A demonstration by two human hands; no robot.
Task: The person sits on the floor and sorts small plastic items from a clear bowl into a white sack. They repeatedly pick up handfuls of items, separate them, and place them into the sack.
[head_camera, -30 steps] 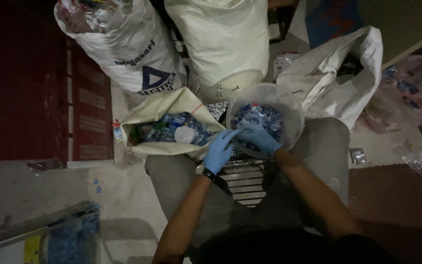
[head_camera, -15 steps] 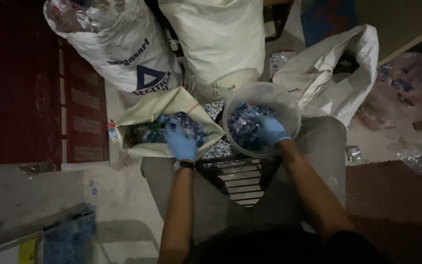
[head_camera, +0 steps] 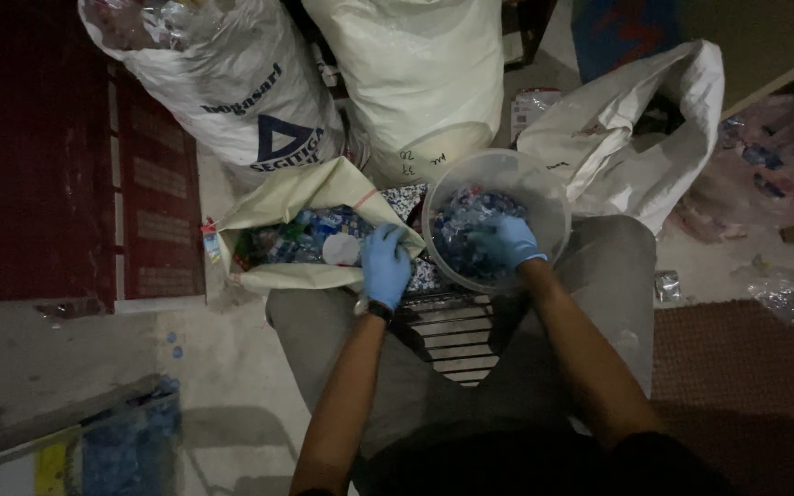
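The person sits with grey-trousered knees apart, both hands in blue gloves. The right hand (head_camera: 505,241) is sunk into a clear round plastic tub (head_camera: 544,197) resting on the right thigh. Its fingers curl down among the small blue and clear plastic scraps (head_camera: 459,231) that fill the tub. Whether they pinch a piece cannot be told in this dim view.

The left hand (head_camera: 384,264) lies at the near edge of an open cream sack (head_camera: 296,197), just beside the tub. Its fingers are bent and pressed together over the sack's lip, and it appears to hold nothing, though the palm is hidden. Inside the sack lie more blue scraps (head_camera: 310,237) and a pale round lid (head_camera: 341,249). A dark watch strap (head_camera: 379,310) circles the left wrist.

Between the knees shows a slatted stool (head_camera: 448,335).

Behind the sack stand two tall, full white sacks: one with a dark triangle mark (head_camera: 232,92) to the left, one plain (head_camera: 415,83) to the right. A slack, empty-looking white bag (head_camera: 636,138) leans just right of the tub. At far right lie crumpled clear plastic bags (head_camera: 774,165) on the floor. A blue crate (head_camera: 130,441) sits at lower left, well apart from the hands.
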